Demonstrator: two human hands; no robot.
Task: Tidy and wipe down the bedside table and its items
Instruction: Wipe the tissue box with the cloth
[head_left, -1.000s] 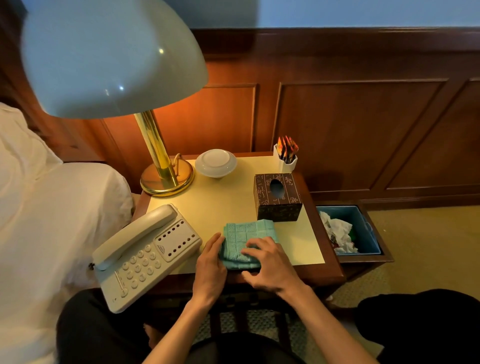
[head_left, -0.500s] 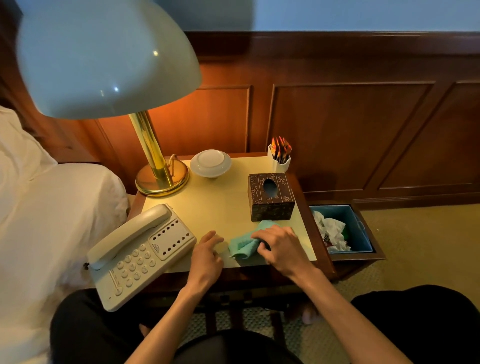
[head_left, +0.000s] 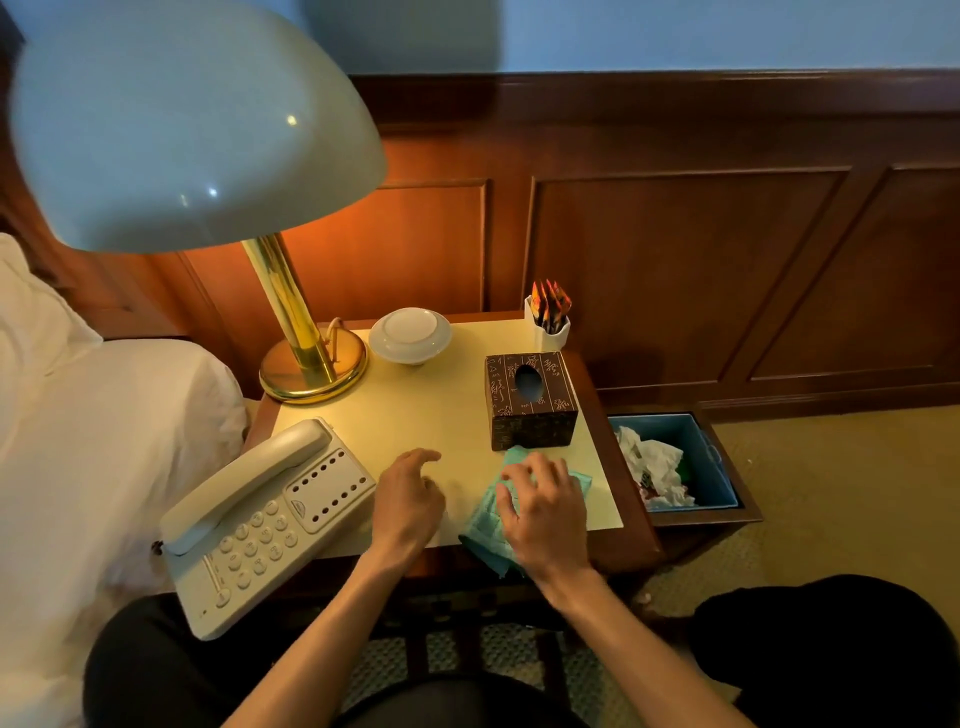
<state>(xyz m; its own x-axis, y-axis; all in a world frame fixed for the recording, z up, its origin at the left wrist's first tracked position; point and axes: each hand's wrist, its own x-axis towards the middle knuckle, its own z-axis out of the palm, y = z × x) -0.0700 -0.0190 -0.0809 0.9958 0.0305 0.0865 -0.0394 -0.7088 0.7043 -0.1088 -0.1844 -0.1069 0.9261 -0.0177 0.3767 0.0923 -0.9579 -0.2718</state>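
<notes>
The bedside table (head_left: 415, 410) has a pale yellow top. A crumpled teal cloth (head_left: 483, 525) lies near its front edge, one corner hanging over. My right hand (head_left: 543, 512) lies on the cloth with fingers spread and presses it down, just in front of the dark patterned tissue box (head_left: 530, 400). My left hand (head_left: 410, 499) rests on the bare top left of the cloth, fingers loosely curled and holding nothing. A cream telephone (head_left: 270, 514) overhangs the front left corner. At the back stand a white bowl (head_left: 410, 335) and a white cup of sachets (head_left: 550, 322).
A brass lamp base (head_left: 311, 374) stands at the back left, its big shade (head_left: 192, 119) overhanging that side. White bedding (head_left: 78, 441) presses against the table's left. A blue bin (head_left: 717, 467) with crumpled paper sits on the floor to the right. Wood panelling is behind.
The cloth was folded flat under both hands, then my right hand bunched it and pulled it right. My left hand came off it and now rests on the bare top.
</notes>
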